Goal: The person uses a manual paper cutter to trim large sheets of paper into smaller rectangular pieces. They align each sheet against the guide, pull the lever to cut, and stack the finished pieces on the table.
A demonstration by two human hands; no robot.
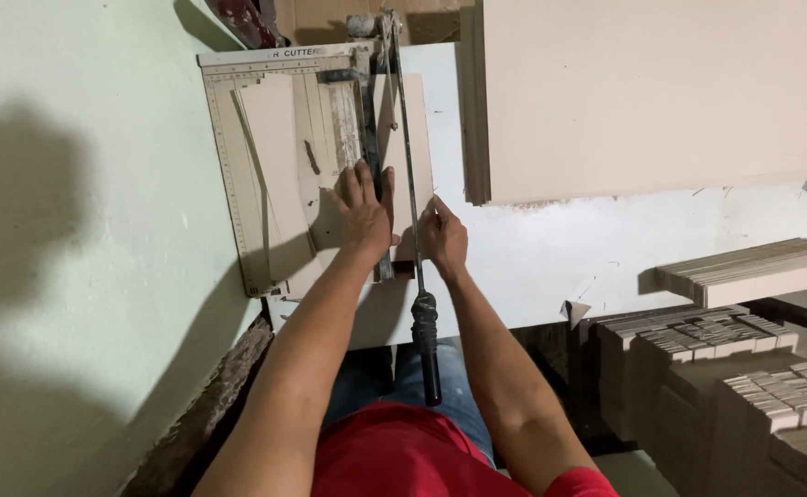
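This is a small cardboard-cutting workshop. A worn lever-arm paper cutter (316,166) with a ruled base sits on a white surface (551,248) against a pale green wall (81,230). A large sheet of tan board (652,92) lies to the far right, and stacks of cut board strips (744,387) are piled near on the right.
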